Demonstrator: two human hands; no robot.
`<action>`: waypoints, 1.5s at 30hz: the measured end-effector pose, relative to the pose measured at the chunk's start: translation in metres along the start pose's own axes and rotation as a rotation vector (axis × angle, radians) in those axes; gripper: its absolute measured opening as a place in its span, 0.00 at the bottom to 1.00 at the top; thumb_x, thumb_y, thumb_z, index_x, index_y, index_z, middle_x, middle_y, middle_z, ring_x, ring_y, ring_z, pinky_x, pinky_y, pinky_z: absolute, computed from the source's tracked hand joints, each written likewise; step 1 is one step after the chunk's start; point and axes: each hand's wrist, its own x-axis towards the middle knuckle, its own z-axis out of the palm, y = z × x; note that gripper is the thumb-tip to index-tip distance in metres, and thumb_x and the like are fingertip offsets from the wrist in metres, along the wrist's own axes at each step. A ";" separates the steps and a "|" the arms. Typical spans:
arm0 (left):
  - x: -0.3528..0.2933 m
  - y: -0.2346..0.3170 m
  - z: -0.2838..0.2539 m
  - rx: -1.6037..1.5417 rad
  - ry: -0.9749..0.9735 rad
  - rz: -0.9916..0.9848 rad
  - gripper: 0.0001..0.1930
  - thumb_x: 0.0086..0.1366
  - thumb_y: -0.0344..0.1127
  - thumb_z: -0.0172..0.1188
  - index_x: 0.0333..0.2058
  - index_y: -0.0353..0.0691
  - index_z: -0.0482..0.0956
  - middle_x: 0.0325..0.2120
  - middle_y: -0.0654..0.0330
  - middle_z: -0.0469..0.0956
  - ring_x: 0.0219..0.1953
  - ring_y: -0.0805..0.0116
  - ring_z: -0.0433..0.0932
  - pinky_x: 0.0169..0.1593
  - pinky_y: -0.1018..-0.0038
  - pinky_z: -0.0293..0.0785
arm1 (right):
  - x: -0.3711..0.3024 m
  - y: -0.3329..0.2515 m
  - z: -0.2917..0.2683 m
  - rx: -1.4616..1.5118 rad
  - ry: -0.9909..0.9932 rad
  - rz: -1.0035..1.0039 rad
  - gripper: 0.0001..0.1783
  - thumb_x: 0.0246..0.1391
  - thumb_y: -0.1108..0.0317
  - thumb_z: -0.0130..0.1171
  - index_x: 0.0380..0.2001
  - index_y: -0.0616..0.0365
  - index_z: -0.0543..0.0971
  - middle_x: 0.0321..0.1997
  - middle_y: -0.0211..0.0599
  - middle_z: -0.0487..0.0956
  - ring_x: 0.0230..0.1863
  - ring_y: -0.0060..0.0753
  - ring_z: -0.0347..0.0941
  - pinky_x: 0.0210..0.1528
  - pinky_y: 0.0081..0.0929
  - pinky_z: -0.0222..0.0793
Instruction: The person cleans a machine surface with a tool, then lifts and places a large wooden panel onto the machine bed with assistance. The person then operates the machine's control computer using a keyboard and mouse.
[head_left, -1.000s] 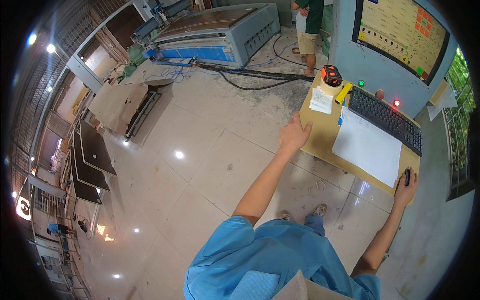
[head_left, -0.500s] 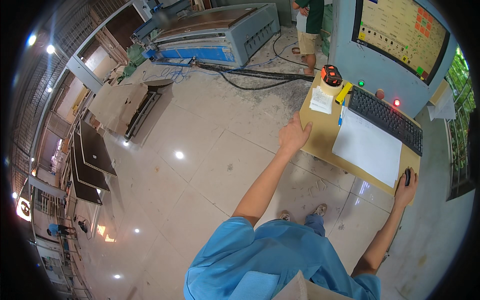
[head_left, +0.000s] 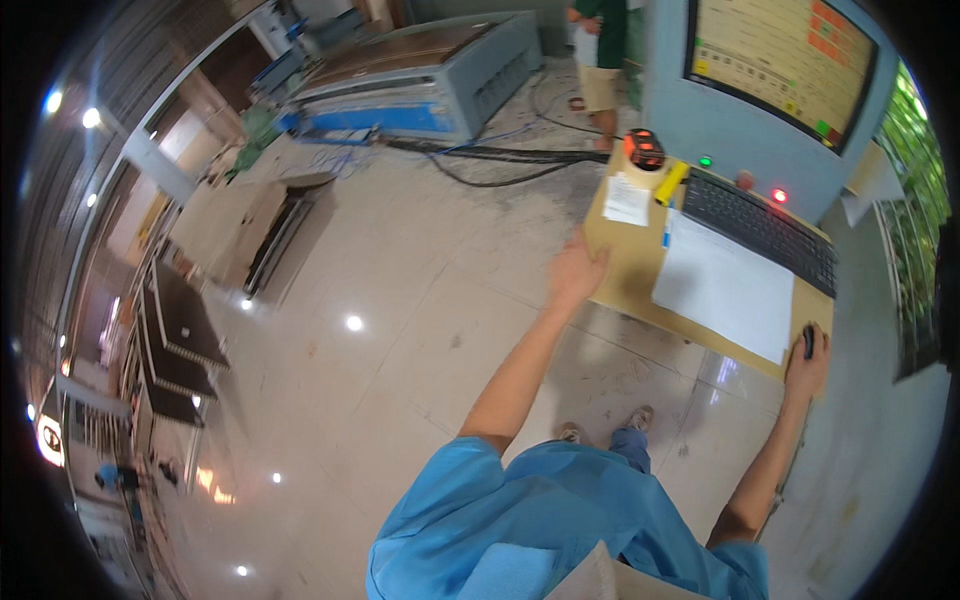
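Note:
My left hand [head_left: 577,272] grips the left edge of a tan wooden shelf board [head_left: 622,275], its thumb toward the top and the other fingers partly hidden. At the board's near right corner my right hand [head_left: 808,368] is closed over a small black computer mouse [head_left: 809,340]. Between the hands lies a white sheet of paper [head_left: 725,290]. A black keyboard [head_left: 760,230] runs along the back of the board. Left of it are a yellow object [head_left: 671,184], a blue pen [head_left: 668,232], a small white paper slip [head_left: 627,200], and an orange-and-black battery pack [head_left: 644,149] on a tape roll [head_left: 640,178].
Behind the board stands a blue-grey cabinet with a lit screen [head_left: 785,60], a green light [head_left: 706,161] and a red light [head_left: 779,195]. A large flatbed machine [head_left: 420,85], cables [head_left: 500,157] and another person [head_left: 598,70] are farther off. Panels [head_left: 225,225] are stacked left.
The view has shifted slightly, so the board and cabinet sit a little farther left and higher. Both hands keep their places on the board and the mouse.

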 end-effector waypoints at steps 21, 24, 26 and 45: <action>-0.003 0.009 -0.004 0.011 -0.005 0.060 0.36 0.68 0.60 0.52 0.65 0.41 0.64 0.47 0.41 0.82 0.47 0.41 0.82 0.49 0.52 0.77 | -0.006 -0.028 -0.006 -0.048 0.140 0.161 0.22 0.53 0.65 0.63 0.53 0.44 0.82 0.64 0.51 0.74 0.62 0.54 0.72 0.61 0.44 0.70; -0.004 0.012 -0.007 0.013 -0.016 0.057 0.35 0.68 0.59 0.51 0.65 0.41 0.64 0.48 0.42 0.82 0.48 0.40 0.82 0.50 0.52 0.76 | -0.005 -0.029 -0.006 -0.025 0.127 0.174 0.22 0.53 0.65 0.63 0.53 0.44 0.82 0.64 0.51 0.74 0.62 0.54 0.72 0.61 0.44 0.70; -0.005 0.014 -0.009 0.005 -0.007 0.057 0.35 0.68 0.59 0.51 0.65 0.41 0.63 0.48 0.42 0.82 0.48 0.40 0.82 0.50 0.52 0.76 | -0.005 -0.030 -0.007 -0.021 0.130 0.144 0.22 0.54 0.65 0.63 0.53 0.44 0.82 0.63 0.51 0.74 0.62 0.54 0.72 0.61 0.44 0.70; -0.003 0.009 -0.008 -0.059 -0.081 0.002 0.36 0.68 0.59 0.52 0.64 0.39 0.62 0.48 0.38 0.80 0.44 0.39 0.83 0.48 0.50 0.78 | -0.002 0.005 0.004 -0.063 0.056 0.029 0.23 0.61 0.63 0.59 0.59 0.47 0.78 0.66 0.53 0.72 0.65 0.55 0.70 0.64 0.42 0.67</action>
